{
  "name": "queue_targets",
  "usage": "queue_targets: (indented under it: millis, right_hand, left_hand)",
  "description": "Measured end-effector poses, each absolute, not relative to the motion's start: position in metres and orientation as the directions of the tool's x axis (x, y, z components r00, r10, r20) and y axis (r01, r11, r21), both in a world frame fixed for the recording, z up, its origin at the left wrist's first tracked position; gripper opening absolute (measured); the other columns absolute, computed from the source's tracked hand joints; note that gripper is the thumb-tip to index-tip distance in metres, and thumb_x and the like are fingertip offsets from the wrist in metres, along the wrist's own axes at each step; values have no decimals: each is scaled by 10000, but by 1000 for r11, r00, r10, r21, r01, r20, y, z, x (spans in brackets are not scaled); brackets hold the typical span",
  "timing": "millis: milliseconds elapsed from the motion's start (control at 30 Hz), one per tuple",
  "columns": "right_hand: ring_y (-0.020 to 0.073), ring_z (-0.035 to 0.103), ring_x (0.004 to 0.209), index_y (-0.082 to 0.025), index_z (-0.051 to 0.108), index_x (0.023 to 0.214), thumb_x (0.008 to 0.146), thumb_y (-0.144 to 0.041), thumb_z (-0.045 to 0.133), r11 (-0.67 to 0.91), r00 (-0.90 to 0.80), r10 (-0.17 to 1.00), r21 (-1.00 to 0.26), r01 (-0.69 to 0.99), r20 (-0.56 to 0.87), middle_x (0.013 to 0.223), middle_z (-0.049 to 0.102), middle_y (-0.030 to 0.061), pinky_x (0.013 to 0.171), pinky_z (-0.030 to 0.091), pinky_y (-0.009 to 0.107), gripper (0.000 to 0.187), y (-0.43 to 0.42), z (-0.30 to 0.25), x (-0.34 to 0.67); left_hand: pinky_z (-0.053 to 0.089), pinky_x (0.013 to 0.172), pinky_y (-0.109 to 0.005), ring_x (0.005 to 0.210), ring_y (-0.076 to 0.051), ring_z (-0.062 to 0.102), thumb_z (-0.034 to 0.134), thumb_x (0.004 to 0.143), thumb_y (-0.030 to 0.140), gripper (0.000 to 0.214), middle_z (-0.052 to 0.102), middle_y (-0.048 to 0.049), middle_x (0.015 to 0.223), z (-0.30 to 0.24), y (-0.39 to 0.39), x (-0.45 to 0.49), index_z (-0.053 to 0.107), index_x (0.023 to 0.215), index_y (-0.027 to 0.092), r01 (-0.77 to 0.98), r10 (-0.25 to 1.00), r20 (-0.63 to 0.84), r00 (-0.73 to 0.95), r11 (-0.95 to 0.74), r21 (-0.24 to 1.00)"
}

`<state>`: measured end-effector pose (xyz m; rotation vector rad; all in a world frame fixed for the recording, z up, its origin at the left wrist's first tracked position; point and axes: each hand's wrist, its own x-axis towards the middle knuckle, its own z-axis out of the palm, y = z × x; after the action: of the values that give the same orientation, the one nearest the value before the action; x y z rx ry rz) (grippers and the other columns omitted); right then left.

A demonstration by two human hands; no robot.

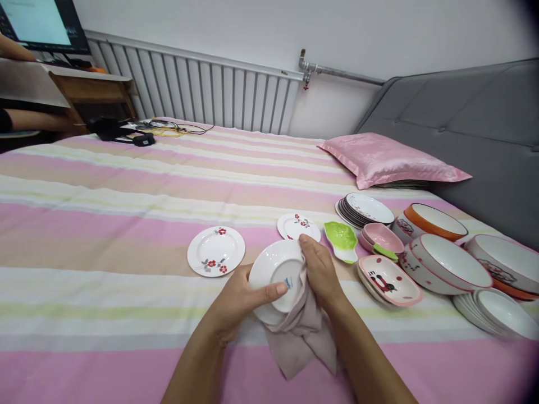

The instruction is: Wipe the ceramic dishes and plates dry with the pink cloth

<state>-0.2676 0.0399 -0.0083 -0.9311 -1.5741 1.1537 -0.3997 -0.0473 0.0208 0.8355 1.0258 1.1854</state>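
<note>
Between my hands is a white plate (273, 264), its underside with a small blue mark turned toward me. My left hand (242, 300) grips its left edge, thumb lying across the base. A greyish-pink cloth (303, 336) is bunched in my right hand (322, 269), which presses it around the plate's right rim; the fingers behind are hidden. The cloth's loose end hangs below the plate. To the left, a flowered plate (216, 251) lies face up on the striped bedspread (126, 241). Another flowered plate (298, 226) lies just behind the held one, partly covered by it.
At right stand a green leaf-shaped dish (342, 240), pink bowls (382, 237), a rectangular dish (391, 280), stacked plates (370, 207), large bowls (455, 261) and stacked white bowls (505, 314). Behind are a pink pillow (391, 157) and cables (172, 128). Another person's arm (14, 49) shows far left.
</note>
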Motion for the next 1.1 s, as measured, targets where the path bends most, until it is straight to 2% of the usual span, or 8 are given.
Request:
queue_targets:
  millis: [167,300,400,567,667,800,967,1100]
  right_hand:
    - [156,501,711,-177,517,761,863,-478,401,118,-88,988,-988,-100,127,715,545,4,657,406,259,338,43,-13,-272]
    - [168,504,780,-190,514,827,886,-473,353,238,-67,970,-968,78,233,792,552,20,742,406,295,331,40,-14,-273]
    - [193,489,944,-210,490,976,912,-444,304,355,-67,935,-911,208,349,977,552,53,863,369,358,306,35,-14,-275]
    - [208,370,1165,-215,381,1138,911,-363,335,476,-22,873,-841,258,487,1207,429,96,981,279,417,275,29,-13,-281]
    - [200,403,1101,-205,406,1018,893,-302,372,520,-42,846,-805,285,532,1111,439,86,954,313,395,162,27,-12,-282]
    - [196,454,999,-188,483,919,881,-250,377,569,-72,809,-744,350,584,981,482,71,895,365,374,129,26,-10,-281]
    - [213,483,1068,-188,563,1075,882,-206,364,676,-191,717,-602,424,670,1084,587,82,940,366,419,278,26,-12,-282]
    - [218,432,1193,-191,485,1252,880,-224,398,699,-277,692,-522,489,667,1261,533,85,1011,323,449,383,25,-16,-285]
  left_hand:
    - [485,795,-348,929,-260,609,771,568,245,446,696,-94,950,13,-41,-382,655,982,127,-390,965,-221,-142,151,908]
    - [497,731,-346,802,-249,639,761,569,239,404,712,-100,824,6,-37,-374,670,933,87,-459,947,-238,-215,117,881]
    - [499,679,-332,753,-242,645,752,577,218,363,712,-98,779,7,-37,-374,675,901,75,-481,941,-243,-236,104,870]
    - [488,797,-350,919,-254,628,734,617,196,457,705,-118,923,10,-37,-373,628,1050,93,-553,924,-219,-313,10,833]
    - [460,877,-364,1038,-254,583,722,639,170,557,679,-121,1036,9,-36,-374,560,1171,127,-585,917,-194,-349,-51,809]
    - [460,891,-376,1007,-251,604,717,657,168,601,677,-112,1051,7,-35,-376,516,1223,142,-615,918,-182,-351,-80,784]
    - [473,886,-325,998,-219,613,717,657,136,620,686,-72,1042,8,-34,-376,501,1236,178,-644,871,-207,-446,-152,750]
    - [463,906,-310,1022,-212,603,709,657,110,607,685,-63,1048,10,-34,-376,511,1226,184,-640,858,-198,-474,-181,747]
